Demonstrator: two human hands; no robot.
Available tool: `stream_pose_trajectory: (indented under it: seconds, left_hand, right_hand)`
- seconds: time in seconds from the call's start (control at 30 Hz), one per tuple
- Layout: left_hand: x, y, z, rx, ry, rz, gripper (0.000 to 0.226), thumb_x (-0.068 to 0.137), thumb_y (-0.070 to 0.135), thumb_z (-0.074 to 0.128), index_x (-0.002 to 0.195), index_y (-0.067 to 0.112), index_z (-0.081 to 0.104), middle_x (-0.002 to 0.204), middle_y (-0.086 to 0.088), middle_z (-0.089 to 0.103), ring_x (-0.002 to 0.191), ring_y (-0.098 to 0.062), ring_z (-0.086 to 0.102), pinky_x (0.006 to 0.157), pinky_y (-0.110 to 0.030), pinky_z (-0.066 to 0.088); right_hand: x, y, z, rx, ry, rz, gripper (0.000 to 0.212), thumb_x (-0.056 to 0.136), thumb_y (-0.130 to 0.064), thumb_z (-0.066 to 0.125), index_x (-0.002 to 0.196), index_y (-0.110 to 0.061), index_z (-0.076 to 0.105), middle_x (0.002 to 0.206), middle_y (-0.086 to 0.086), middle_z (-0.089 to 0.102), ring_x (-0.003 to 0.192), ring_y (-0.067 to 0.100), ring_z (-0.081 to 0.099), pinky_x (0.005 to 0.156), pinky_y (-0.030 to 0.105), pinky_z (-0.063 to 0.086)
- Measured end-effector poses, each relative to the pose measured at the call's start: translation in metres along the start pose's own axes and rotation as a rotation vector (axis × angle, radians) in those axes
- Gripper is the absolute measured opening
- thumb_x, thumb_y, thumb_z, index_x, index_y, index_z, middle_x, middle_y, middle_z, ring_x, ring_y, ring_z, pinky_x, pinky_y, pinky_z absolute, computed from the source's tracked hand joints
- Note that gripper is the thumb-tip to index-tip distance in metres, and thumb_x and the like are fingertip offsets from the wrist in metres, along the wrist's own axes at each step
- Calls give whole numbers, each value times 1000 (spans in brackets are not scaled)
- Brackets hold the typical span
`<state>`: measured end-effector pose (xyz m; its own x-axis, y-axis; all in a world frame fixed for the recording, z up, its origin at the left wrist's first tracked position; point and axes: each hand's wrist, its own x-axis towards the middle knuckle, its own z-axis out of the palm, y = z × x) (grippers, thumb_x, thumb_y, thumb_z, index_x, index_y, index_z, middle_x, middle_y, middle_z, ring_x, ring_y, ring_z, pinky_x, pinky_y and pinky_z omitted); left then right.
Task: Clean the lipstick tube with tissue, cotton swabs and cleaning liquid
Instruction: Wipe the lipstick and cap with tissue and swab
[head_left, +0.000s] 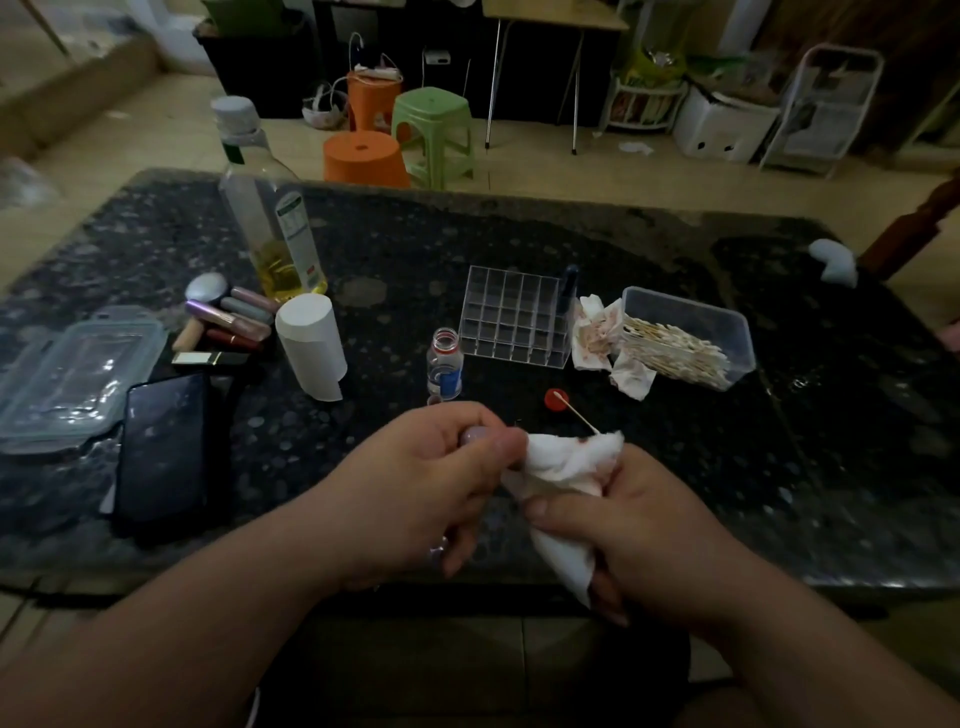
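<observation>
- White tissue, stained red, was gripped by the right hand.
- The left hand gripped a pale lipstick tube over the bench.

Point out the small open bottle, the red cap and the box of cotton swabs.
small open bottle (444, 366), head view, labelled body.
red cap (551, 405), head view, its top face.
box of cotton swabs (740, 335), head view, clear right wall.

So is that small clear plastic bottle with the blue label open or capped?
Open: the bottle has a bare neck, and a red round cap lies beside it.
</observation>
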<state>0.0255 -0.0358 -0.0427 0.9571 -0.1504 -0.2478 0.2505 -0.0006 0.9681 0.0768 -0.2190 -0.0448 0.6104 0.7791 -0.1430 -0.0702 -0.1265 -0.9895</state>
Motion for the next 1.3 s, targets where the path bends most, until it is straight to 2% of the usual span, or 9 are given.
stream_pose_trajectory:
  seconds: [0.07, 0.13, 0.23, 0.37, 0.57, 0.77, 0.93, 1.13, 1.3]
  left_hand:
    - [1, -4, -1, 267, 54, 80, 13, 86, 46, 57, 84, 35, 64, 58, 1, 58, 43, -19, 54, 44, -39, 50]
    - [1, -8, -3, 474, 117, 176, 5, 90, 42, 56, 89, 41, 61, 70, 5, 66, 51, -12, 62, 49, -33, 55]
    - [-1, -10, -5, 600, 128, 278, 7, 90, 39, 58, 96, 40, 61, 86, 16, 66, 69, -7, 66, 60, -25, 56]
    - [-1, -4, -8, 261, 61, 39, 14, 87, 34, 65, 97, 25, 71, 76, 7, 67, 66, -9, 64, 62, -26, 53]
    - [-4, 3, -7, -316, -18, -302, 32, 89, 31, 60, 98, 3, 72, 71, -10, 58, 56, -16, 52, 51, -28, 46]
    - [-3, -6, 0, 77, 193, 177, 21, 81, 22, 67, 101, 19, 71, 89, -1, 75, 76, -14, 72, 68, -26, 59]
    - [4, -13, -10, 807, 196, 622, 26, 91, 26, 63, 116, 34, 60, 103, 15, 67, 96, -5, 68, 79, -25, 58]
    - [3, 0, -1, -79, 46, -119, 36, 83, 54, 63, 89, 19, 71, 71, -7, 65, 58, -18, 59, 54, -34, 49]
    - [-3, 10, 3, -244, -105, -392, 51, 91, 59, 47, 93, 9, 60, 58, -4, 42, 43, -13, 34, 35, -21, 32]
  right_hand:
    - [0, 1, -4, 280, -98, 156, 26, 97, -26, 57, 112, -12, 72, 37, 1, 44, 26, 10, 34, 33, 20, 23]
    - [0, 0, -3, 408, -44, 312, 61, 87, -55, 59, 105, 2, 71, 36, 4, 39, 25, 12, 32, 34, 17, 23]
    - [-1, 3, 1, 164, 136, 285, 59, 84, -61, 49, 89, -10, 79, 37, 8, 45, 28, 18, 39, 35, 21, 28]
    - [2, 14, -3, -96, 132, 84, 58, 94, -56, 46, 91, -4, 72, 66, 31, 63, 54, 39, 56, 55, 36, 45]
    - [2, 19, -5, -452, 45, -194, 34, 106, -25, 41, 91, -27, 71, 73, 3, 69, 68, 17, 66, 70, 39, 54]
    - [7, 13, -3, 1, 146, -91, 34, 101, -37, 47, 108, -20, 75, 56, 14, 64, 46, 36, 55, 52, 33, 45]
    - [6, 8, -4, 561, -10, 131, 62, 99, -32, 55, 62, 16, 44, 31, 7, 34, 22, 16, 31, 34, 28, 12]
    - [3, 6, -8, -167, 81, -161, 34, 104, -23, 41, 101, -18, 75, 55, -12, 64, 51, 0, 59, 58, 14, 44]
    - [2, 12, -13, -615, 27, -319, 35, 105, -28, 40, 132, -24, 62, 87, -15, 72, 77, 7, 69, 72, 28, 55]
